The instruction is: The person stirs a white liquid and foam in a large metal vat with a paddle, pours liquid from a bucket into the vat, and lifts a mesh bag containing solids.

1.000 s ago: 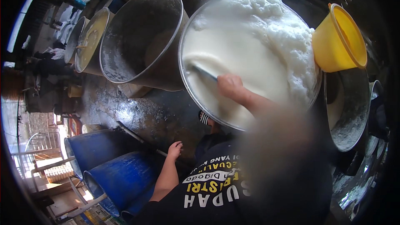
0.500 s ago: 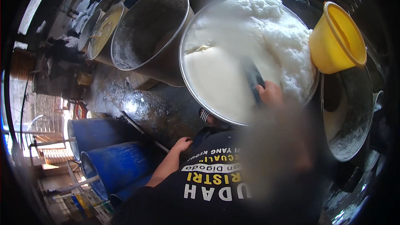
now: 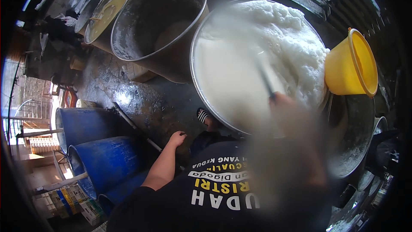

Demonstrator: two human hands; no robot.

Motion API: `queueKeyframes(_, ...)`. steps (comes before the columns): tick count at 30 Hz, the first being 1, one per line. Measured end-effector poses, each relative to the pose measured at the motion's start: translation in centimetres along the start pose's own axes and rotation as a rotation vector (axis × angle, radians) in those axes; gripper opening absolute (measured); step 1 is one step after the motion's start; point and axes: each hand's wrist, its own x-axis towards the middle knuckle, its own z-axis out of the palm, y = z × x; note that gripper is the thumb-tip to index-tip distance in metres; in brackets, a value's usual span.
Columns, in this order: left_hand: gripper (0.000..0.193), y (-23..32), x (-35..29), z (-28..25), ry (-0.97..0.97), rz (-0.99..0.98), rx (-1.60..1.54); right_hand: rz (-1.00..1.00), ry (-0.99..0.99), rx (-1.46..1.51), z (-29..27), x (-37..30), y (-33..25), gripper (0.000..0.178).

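Observation:
My right hand (image 3: 283, 102) grips a dark, flat-bladed tool (image 3: 265, 78) over a large round metal vat (image 3: 192, 69). Cream-white liquid (image 3: 223, 79) fills the vat, and thick white foam (image 3: 307, 47) is heaped along its far and right side. The tool shows as a narrow, blurred strip, its far end at the liquid. A grey smear across the view hides much of my right forearm. My left hand (image 3: 176, 138) hangs low beside my dark shirt, away from the vat, with curled fingers; whatever they hold, if anything, is hidden.
At the vat's right, a yellow bucket (image 3: 339, 73) sits tilted above another metal vat (image 3: 358, 146). Left of the foamy vat stand a deep metal vat (image 3: 141, 45) and one with yellowish liquid (image 3: 107, 15). Blue barrels (image 3: 103, 163) and a pipe (image 3: 135, 124) lie at lower left on wet floor.
The tool has turned from showing its broad blade to a thin edge. My left hand has moved slightly left and up in the view. The view itself has shifted a little.

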Motion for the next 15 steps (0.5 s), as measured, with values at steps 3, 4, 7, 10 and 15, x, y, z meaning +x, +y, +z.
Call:
queueKeyframes(3, 0.045, -1.7, 0.3, -0.2, -0.035, -0.007, -0.014, -0.228, -0.17, -0.001, 4.4, 1.6, -5.4, 0.023)
queueKeyframes(4, 0.045, -2.2, 0.3, -0.2, -0.046, -0.025, -0.028, -0.263, -0.236, -0.027, 5.4, 2.6, -7.3, 0.022)
queueKeyframes(7, 0.044, -1.8, -0.5, -0.6, -0.033, -0.059, -0.1, -0.295, -0.357, -0.155, 10.5, 6.9, -10.3, 0.021)
queueKeyframes(10, 0.045, -8.2, 0.0, 0.6, -0.021, -0.063, -0.15, -0.249, -0.41, -0.145, 13.7, 11.9, -12.0, 0.023)
queueKeyframes(15, 0.039, -4.9, -2.7, -2.3, -0.037, -0.244, -0.335, -0.082, -0.345, -0.104, 15.5, 17.4, -11.2, 0.027)
